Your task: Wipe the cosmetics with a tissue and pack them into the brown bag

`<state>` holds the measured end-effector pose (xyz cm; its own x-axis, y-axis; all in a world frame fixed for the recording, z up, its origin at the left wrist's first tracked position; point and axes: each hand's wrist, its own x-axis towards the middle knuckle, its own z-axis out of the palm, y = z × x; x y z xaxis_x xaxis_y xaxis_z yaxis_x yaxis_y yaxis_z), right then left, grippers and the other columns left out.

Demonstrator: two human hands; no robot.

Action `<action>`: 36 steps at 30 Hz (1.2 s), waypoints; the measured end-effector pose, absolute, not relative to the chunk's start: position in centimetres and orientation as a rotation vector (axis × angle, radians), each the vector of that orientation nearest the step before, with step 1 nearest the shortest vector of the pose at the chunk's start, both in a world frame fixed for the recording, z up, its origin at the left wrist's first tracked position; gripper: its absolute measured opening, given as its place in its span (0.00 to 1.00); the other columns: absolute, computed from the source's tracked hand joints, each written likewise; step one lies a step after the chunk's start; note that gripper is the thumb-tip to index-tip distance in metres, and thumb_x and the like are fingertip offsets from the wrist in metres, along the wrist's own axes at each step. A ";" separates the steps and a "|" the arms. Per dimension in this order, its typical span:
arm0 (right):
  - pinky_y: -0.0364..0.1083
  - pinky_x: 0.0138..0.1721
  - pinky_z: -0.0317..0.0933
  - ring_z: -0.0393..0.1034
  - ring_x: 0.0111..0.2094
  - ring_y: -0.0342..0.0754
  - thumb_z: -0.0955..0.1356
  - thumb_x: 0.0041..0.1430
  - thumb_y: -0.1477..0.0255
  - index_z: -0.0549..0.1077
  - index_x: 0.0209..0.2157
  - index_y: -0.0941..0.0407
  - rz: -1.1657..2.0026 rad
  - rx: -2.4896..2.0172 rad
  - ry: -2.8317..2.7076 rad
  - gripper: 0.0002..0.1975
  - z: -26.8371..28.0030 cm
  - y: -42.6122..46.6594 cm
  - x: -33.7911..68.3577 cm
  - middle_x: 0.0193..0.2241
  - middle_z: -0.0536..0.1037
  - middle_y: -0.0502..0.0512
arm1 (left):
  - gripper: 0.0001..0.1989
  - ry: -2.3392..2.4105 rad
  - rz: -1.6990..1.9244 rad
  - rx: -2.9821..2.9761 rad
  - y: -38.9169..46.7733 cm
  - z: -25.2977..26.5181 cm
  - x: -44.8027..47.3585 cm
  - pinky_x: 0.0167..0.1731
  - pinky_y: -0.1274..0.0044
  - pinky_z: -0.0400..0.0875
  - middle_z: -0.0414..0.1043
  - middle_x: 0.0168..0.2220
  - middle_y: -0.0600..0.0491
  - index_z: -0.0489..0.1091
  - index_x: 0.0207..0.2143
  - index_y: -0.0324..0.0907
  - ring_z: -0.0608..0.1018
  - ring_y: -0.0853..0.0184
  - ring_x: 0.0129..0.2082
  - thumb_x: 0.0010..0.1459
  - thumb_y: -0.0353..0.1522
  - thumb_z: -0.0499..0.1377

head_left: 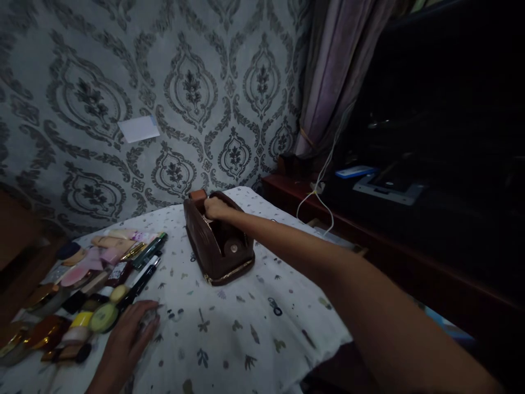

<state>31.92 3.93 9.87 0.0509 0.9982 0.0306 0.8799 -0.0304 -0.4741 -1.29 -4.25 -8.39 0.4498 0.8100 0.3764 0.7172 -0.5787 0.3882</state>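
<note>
A brown leather-look toiletry bag (200,243) stands unzipped on the patterned white cloth. My right hand (216,209) reaches into its far end, fingers curled; the fingertips and anything in them are hidden. My left hand (131,331) is low on the cloth, thumb and fingers curled round a small clear object (149,317) whose kind I cannot make out. Just beside that hand lies a spread of cosmetics, among them a round green-lidded jar (104,317), a black pen-like tube (141,279), a dark green tube (150,249) and a pink brush-like piece (76,273).
The cloth-covered table (229,339) meets a patterned wall with a white card (139,129) on it. To the right are a dark red shelf (283,191), a white cable (328,158) and a purple curtain (328,65). A brown box (16,230) is at the left edge.
</note>
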 end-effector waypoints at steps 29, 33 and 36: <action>0.44 0.46 0.61 0.73 0.53 0.53 0.58 0.70 0.75 0.74 0.47 0.60 0.443 -1.878 -2.005 0.15 7.6 -2.5 33.7 0.48 0.79 0.64 | 0.18 1.283 0.863 2.647 -4.4 -7.9 -0.8 0.44 0.69 0.80 0.81 0.43 0.51 0.76 0.41 0.47 0.82 0.60 0.44 0.62 0.47 0.54; 0.47 0.45 0.67 0.74 0.50 0.55 0.68 0.64 0.73 0.76 0.45 0.63 0.602 -2.005 -1.954 0.10 8.0 3.2 32.3 0.49 0.78 0.66 | 0.16 1.271 0.859 2.629 -4.4 -7.8 -0.7 0.44 0.70 0.80 0.80 0.42 0.51 0.76 0.41 0.48 0.82 0.60 0.44 0.62 0.46 0.55; 0.53 0.47 0.70 0.74 0.47 0.52 0.69 0.65 0.67 0.73 0.50 0.59 0.648 -2.046 -1.884 0.15 7.4 5.6 31.4 0.49 0.76 0.58 | 0.17 1.303 0.838 2.593 -4.5 -7.9 -0.7 0.45 0.68 0.80 0.80 0.43 0.49 0.76 0.41 0.47 0.82 0.58 0.45 0.62 0.46 0.55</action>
<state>31.36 5.62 7.40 0.0461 0.9901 -0.1327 0.8622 -0.1065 -0.4953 -0.75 -4.50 -7.85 0.4756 0.7715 0.4225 0.7046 -0.6217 0.3422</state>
